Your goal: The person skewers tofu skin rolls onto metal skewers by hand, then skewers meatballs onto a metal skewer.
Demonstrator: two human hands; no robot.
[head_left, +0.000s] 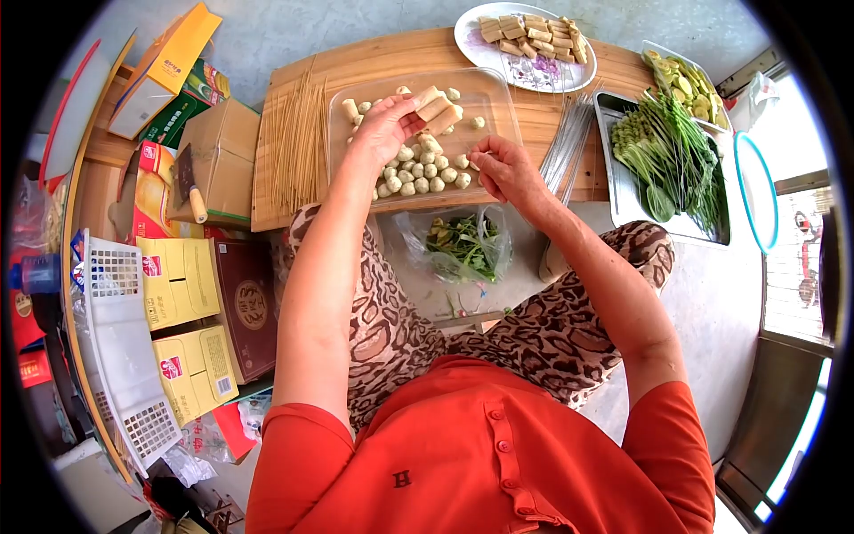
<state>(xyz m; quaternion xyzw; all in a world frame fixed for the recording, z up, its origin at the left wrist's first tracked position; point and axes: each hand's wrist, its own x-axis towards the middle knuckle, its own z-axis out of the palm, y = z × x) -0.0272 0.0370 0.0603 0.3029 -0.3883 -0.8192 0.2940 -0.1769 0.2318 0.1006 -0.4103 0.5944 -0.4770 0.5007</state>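
On the wooden table a clear plastic tray (513, 111) holds many round greenish balls (418, 169) and a few tan rolled pieces. Above the tray's middle, my left hand (389, 129) has its fingers closed round some tan rolls (438, 110). At the tray's right side my right hand (507, 169) is pinched, close to a pale ball; what lies between its fingertips is too small to make out. Thin wooden skewers (298, 142) lie left of the tray, and thin metal-looking sticks (569, 133) lie to its right.
An oval plate (467, 40) of tan rolls stands at the back. A metal tray (614, 173) of green vegetables and a dish of sliced greens (689, 84) are at the right. A bag of leaves (463, 245) is below the table edge. Boxes and a knife (189, 185) stand left.
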